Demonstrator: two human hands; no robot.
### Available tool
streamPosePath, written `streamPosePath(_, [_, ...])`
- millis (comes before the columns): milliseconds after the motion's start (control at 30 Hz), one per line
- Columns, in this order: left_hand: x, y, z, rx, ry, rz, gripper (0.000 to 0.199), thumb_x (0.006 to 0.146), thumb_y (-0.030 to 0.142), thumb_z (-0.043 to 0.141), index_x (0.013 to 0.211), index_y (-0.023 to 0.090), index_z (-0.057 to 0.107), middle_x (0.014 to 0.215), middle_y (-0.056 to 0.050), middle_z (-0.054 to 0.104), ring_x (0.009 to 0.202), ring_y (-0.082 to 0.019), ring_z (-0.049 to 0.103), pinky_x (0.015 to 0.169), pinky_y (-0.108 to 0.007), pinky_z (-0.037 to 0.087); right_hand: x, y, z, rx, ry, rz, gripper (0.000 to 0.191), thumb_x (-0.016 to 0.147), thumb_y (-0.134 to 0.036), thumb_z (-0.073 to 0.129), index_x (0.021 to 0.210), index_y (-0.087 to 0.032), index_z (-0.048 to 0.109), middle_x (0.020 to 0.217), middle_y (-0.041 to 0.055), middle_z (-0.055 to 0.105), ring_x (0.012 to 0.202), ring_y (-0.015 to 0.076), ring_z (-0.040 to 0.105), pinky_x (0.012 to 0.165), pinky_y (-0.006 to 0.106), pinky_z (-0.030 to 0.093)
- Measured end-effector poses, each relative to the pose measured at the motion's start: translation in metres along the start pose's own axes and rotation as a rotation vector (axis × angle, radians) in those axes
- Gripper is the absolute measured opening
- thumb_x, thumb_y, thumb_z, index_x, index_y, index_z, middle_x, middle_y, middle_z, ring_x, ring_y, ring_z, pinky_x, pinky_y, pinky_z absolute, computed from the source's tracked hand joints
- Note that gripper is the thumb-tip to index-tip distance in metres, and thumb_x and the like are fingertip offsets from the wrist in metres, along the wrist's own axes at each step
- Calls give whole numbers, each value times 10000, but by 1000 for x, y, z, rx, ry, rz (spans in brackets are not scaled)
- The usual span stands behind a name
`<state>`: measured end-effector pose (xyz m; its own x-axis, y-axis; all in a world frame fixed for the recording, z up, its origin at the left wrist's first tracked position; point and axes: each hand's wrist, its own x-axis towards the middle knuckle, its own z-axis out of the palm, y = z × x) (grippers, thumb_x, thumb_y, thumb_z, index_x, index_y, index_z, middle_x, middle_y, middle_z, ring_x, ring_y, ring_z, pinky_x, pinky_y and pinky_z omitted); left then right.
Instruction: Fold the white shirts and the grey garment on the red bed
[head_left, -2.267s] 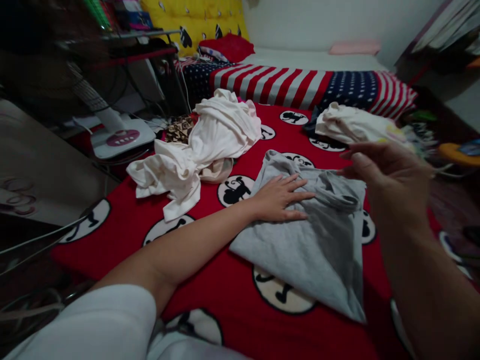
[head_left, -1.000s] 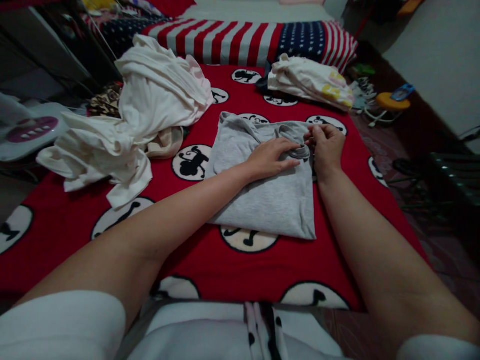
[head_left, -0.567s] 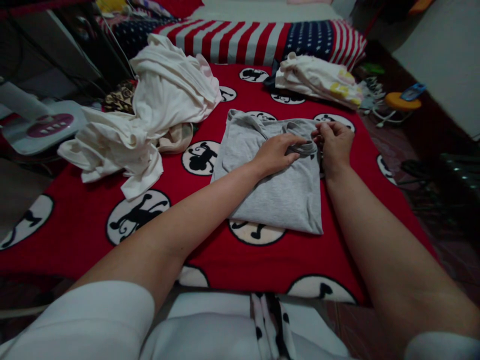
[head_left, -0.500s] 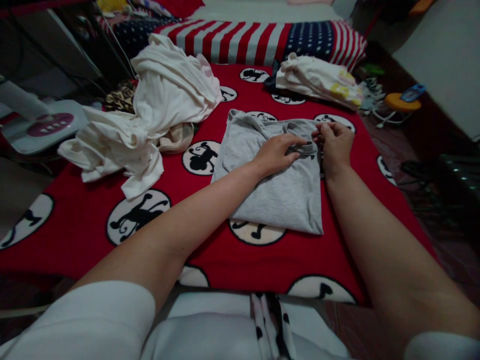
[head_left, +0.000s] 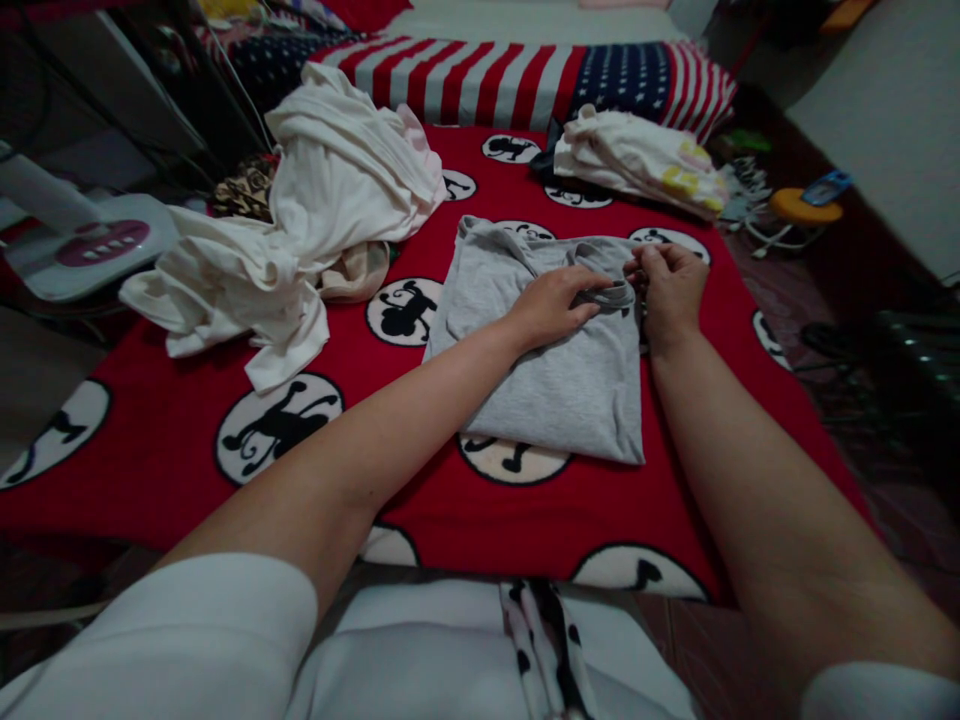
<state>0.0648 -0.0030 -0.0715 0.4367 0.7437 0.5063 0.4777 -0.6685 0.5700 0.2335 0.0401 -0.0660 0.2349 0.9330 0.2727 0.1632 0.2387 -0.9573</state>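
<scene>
Grey shirt at frame centre on red blanket, folded, barely shifted from half a second ago: collar being fixed. Left hand palm-down, fingers spread, pressing near collar; right hand curled, pinching collar edge. White clothes heaped upper left

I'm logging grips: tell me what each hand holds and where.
The right hand pinches the grey shirt at its collar edge. The left hand presses flat on the shirt beside the collar, gripping nothing.
</scene>
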Motion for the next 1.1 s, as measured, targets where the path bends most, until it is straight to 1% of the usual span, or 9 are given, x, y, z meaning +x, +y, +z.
streamPosePath(200, [-1, 6, -3, -14, 27, -29, 452, 765, 101, 626, 1213, 156, 595, 1177, -89, 659, 1089, -209, 597, 975, -341, 437, -1, 0, -2, 2, -2, -73, 119, 818, -249, 572, 749, -160, 612, 639, -15, 610, 511, 82, 524, 520, 213, 399])
streamPosePath(400, [-3, 20, -8, 98, 21, -43, 400, 779, 138, 651, 1174, 185, 607, 1135, -76, 673, 1059, -218, 600, 952, -359, 439, -1, -1, -2, -20, -18, -41, 201, 766, -345, 579, 780, -155, 644, 646, -5, 625, 529, 99, 532, 530, 228, 426])
streamPosePath(667, [3, 28, -24, 263, 79, -6, 155, 865, 224, 599, 1003, 211, 668, 956, -37, 704, 944, -207, 608, 912, -380, 398, 0, -2, -2, -19, -32, 7, 306, 751, -449, 582, 815, -158, 652, 681, 19, 642, 542, 123, 539, 551, 260, 462])
streamPosePath(767, [5, 26, -32, 290, 104, -12, 132, 902, 235, 541, 926, 198, 665, 895, -35, 697, 906, -202, 603, 898, -371, 392, -1, -8, -3, 39, -20, 72, 331, 728, -471, 610, 834, -160, 652, 696, 17, 648, 530, 107, 535, 536, 247, 468])
streamPosePath(867, [5, 24, -37, 256, 138, -75, 171, 930, 240, 482, 892, 190, 641, 873, -34, 692, 866, -193, 608, 849, -335, 408, 1, -21, -9, 140, -27, 221, 352, 686, -476, 663, 855, -169, 646, 771, 25, 671, 532, 87, 552, 499, 214, 456])
streamPosePath(933, [5, 23, -40, 181, 171, -149, 194, 947, 252, 441, 937, 194, 626, 895, -32, 693, 841, -178, 618, 784, -292, 422, 4, -33, -16, 152, -96, 293, 358, 652, -456, 709, 864, -176, 646, 807, 28, 676, 521, 75, 549, 464, 191, 425])
streamPosePath(967, [5, 23, -42, 141, 179, -187, 215, 956, 263, 416, 964, 196, 620, 899, -30, 692, 819, -167, 622, 743, -272, 424, 6, -39, -20, 126, -167, 300, 357, 637, -443, 731, 862, -177, 649, 790, 24, 673, 505, 70, 535, 448, 185, 404])
streamPosePath(1033, [6, 24, -44, 97, 168, -250, 259, 966, 311, 388, 1000, 202, 621, 843, -18, 684, 731, -149, 616, 661, -246, 409, 8, -51, -28, 8, -396, 282, 337, 633, -438, 754, 813, -171, 657, 691, 12, 651, 467, 67, 494, 425, 184, 365])
streamPosePath(1100, [7, 26, -47, 137, 146, -295, 290, 922, 427, 469, 1017, 212, 638, 738, 0, 657, 636, -145, 588, 608, -243, 383, 8, -59, -34, -162, -641, 250, 331, 666, -474, 735, 719, -159, 649, 584, 1, 609, 447, 75, 466, 418, 195, 337])
